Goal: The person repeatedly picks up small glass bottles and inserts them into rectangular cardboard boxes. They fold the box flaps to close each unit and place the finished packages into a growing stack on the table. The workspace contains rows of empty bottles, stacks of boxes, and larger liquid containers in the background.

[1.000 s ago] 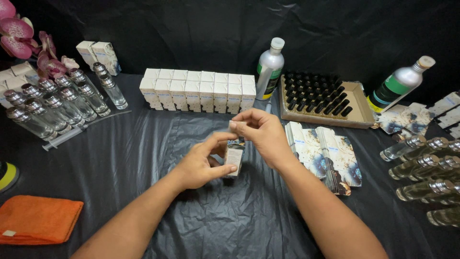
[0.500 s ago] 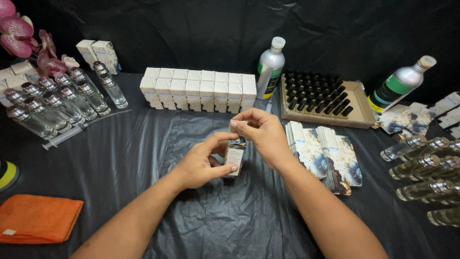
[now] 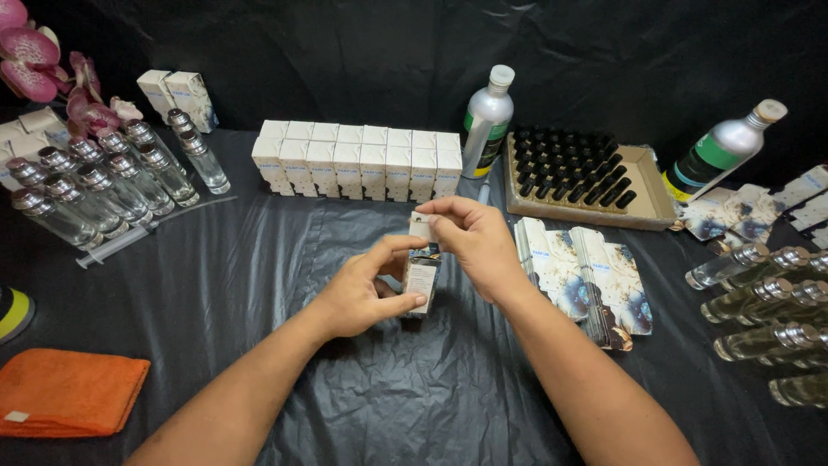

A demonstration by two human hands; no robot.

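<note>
Centrally, small white-and-dark printed cardboard carton (image 3: 422, 274) gripped upright in left hand (image 3: 362, 293), right hand (image 3: 470, 242) fingers pinching its top flap (image 3: 422, 228), above black plastic sheet (image 3: 259, 259), row of white boxes (image 3: 358, 160) far behind.

Two bare forearms, no sleeves, left hand (image 3: 362, 293) and right hand (image 3: 470, 242) without gloves, rings or watch

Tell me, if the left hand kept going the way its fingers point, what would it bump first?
Probably the small box the left hand already holds; past it, likely the right hand. Depth is unclear.
</note>
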